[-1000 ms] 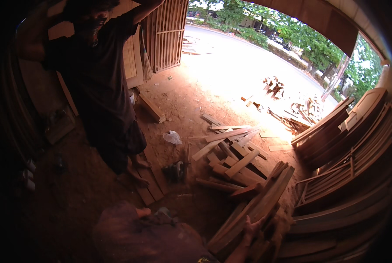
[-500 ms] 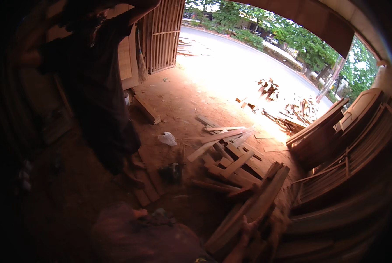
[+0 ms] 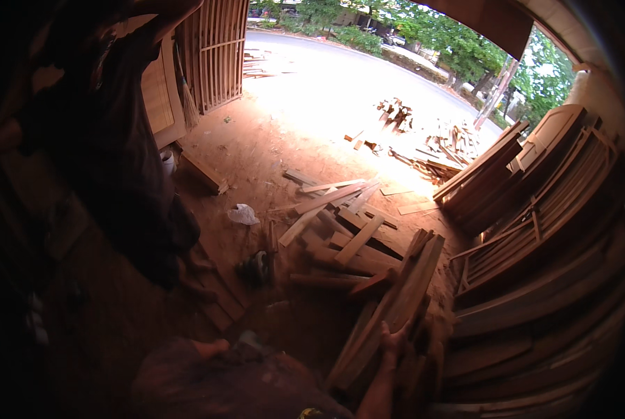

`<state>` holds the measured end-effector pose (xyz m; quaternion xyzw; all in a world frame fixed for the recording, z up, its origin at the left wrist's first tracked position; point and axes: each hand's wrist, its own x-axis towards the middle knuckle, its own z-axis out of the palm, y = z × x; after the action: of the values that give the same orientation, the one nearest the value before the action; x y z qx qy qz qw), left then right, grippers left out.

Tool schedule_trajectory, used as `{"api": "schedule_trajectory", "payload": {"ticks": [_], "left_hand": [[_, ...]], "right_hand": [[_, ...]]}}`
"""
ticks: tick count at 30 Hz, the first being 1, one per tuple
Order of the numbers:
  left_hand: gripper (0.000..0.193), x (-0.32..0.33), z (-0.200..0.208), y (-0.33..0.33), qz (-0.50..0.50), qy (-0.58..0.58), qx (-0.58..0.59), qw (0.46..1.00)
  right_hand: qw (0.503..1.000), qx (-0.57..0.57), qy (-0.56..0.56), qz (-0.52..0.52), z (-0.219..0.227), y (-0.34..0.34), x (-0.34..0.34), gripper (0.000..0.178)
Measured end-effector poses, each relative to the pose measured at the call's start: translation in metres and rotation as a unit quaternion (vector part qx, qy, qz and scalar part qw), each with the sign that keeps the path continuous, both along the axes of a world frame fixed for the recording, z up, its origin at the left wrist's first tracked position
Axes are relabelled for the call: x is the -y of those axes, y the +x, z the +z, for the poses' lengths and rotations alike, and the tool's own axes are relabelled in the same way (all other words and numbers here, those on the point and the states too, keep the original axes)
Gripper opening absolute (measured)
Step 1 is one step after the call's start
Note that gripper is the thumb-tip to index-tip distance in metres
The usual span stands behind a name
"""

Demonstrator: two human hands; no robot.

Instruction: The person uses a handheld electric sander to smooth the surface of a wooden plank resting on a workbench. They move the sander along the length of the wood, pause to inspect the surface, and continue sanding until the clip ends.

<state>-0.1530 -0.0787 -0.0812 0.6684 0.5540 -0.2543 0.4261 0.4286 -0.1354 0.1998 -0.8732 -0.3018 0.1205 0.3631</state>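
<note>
One hand [image 3: 394, 340] low in frame, fingers spread, reaching at leaning planks [image 3: 396, 300]; other hand nowhere in view. Loose scrap boards [image 3: 347, 230] just beyond on dirt floor [image 3: 256, 153], could easily slide or trip

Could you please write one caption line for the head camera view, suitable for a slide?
A hand rests on long wooden planks beside scattered offcuts on a workshop's red dirt floor.
</note>
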Motion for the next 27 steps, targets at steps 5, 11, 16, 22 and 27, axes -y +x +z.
{"api": "schedule_trajectory", "payload": {"ticks": [5, 11, 16, 22, 27], "left_hand": [[0.046, 0.015, -0.004, -0.005, 0.028, -0.008, 0.004, 1.000], [0.032, 0.021, -0.009, -0.012, 0.062, -0.004, 0.017, 0.998], [0.044, 0.022, -0.003, -0.018, 0.050, -0.026, -0.002, 0.998], [0.047, 0.024, 0.001, -0.020, 0.025, -0.032, -0.006, 0.999], [0.050, 0.015, 0.009, -0.018, -0.004, -0.044, 0.001, 0.999]], "right_hand": [[1.000, 0.016, 0.006, 0.010, 0.001, -0.002, -0.001, 0.110], [0.999, 0.025, -0.024, 0.009, 0.004, -0.002, 0.003, 0.109], [0.991, -0.020, -0.134, 0.022, 0.037, -0.019, 0.005, 0.109], [0.990, 0.005, -0.102, 0.099, 0.006, -0.021, 0.052, 0.118], [0.985, -0.078, -0.135, 0.077, 0.082, -0.068, 0.107, 0.090]]}}
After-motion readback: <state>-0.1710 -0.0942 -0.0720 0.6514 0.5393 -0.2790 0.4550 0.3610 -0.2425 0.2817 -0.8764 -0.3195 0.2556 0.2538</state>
